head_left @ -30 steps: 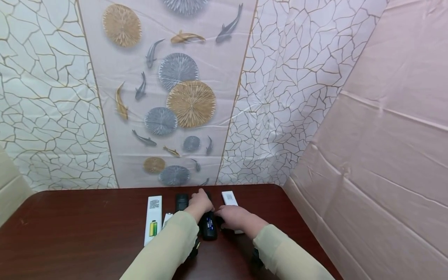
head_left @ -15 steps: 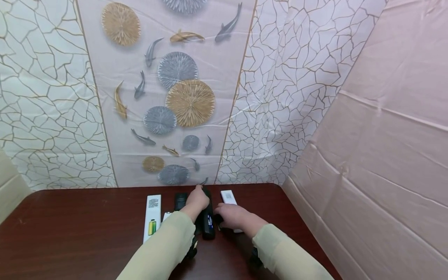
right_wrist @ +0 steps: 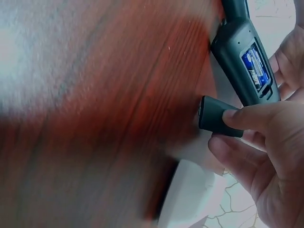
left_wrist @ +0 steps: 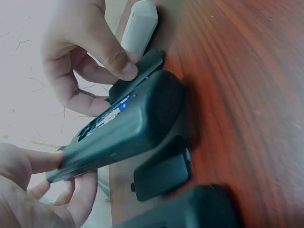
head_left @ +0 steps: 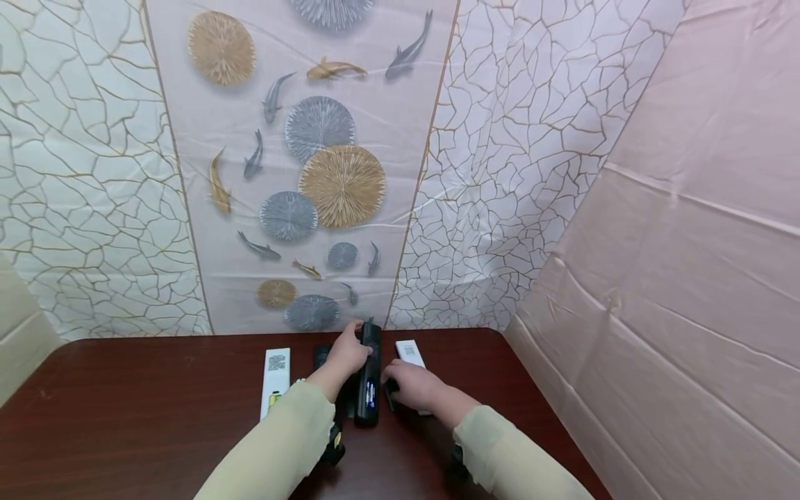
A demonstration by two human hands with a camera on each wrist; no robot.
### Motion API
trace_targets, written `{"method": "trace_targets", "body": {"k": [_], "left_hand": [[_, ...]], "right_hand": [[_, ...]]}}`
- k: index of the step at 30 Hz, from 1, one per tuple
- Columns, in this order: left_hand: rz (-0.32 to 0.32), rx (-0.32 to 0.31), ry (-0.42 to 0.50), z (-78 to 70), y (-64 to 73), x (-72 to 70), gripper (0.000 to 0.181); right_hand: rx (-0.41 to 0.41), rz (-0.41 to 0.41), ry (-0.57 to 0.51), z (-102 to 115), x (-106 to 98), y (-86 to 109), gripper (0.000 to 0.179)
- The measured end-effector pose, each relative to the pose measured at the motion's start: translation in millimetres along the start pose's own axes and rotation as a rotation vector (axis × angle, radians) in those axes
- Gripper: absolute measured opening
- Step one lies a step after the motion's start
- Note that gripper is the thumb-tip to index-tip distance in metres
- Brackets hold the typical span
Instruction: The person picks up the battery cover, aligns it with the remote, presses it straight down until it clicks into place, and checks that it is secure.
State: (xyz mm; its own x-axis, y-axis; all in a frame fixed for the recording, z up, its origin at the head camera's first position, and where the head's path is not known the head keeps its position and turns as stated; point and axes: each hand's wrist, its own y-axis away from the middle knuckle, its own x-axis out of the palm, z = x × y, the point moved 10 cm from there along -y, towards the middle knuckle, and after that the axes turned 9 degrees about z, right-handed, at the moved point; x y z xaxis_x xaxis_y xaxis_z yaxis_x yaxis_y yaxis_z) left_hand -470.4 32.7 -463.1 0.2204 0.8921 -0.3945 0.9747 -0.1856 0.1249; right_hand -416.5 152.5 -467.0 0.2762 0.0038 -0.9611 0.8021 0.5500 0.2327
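Note:
My left hand (head_left: 345,354) grips the far end of a black remote control (head_left: 369,389), thumb on one side and fingers on the other in the left wrist view. That end is tilted up off the table. Its battery bay is uncovered, with blue batteries (right_wrist: 255,66) inside. Just right of it, my right hand (head_left: 415,385) pinches a small black battery cover (right_wrist: 216,116) between thumb and fingers, apart from the remote in the right wrist view. A second black cover (left_wrist: 164,175) lies on the table on the remote's other side.
A white remote (head_left: 409,353) lies partly under my right hand. Left of the left arm are another black remote (head_left: 321,354) and a long white remote (head_left: 275,382) with a green-yellow battery picture. The dark red table (head_left: 156,410) ends at a patterned cloth wall (head_left: 312,264).
My left hand has raised the far end of the black remote and shifted it slightly left. My right hand stays nearly in place with the battery cover.

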Motion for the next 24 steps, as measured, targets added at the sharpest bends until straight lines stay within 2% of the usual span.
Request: {"method": "trace_targets", "body": {"k": [5,10,14,18,24], "left_hand": [[0.004,0.065,0.046,1.1,10.0,-7.0,0.065],[-0.012,0.081,0.123,3.1,18.4,-12.5,0.065],[-0.027,0.103,0.231,1.1,24.2,-14.3,0.065],[-0.054,0.102,0.302,0.6,29.2,-18.2,0.065],[-0.090,0.100,0.345,-0.3,35.0,-24.6,0.066]], "right_hand": [[-0.009,-0.043,-0.053,2.3,-1.3,2.8,0.021],[0.005,-0.080,-0.168,1.3,-3.8,6.9,0.017],[0.026,-0.112,-0.318,-2.5,-6.5,13.8,0.017],[0.045,-0.149,-0.455,-7.2,-10.0,21.6,0.018],[0.082,-0.194,-0.510,-15.4,-15.5,30.3,0.018]]}}
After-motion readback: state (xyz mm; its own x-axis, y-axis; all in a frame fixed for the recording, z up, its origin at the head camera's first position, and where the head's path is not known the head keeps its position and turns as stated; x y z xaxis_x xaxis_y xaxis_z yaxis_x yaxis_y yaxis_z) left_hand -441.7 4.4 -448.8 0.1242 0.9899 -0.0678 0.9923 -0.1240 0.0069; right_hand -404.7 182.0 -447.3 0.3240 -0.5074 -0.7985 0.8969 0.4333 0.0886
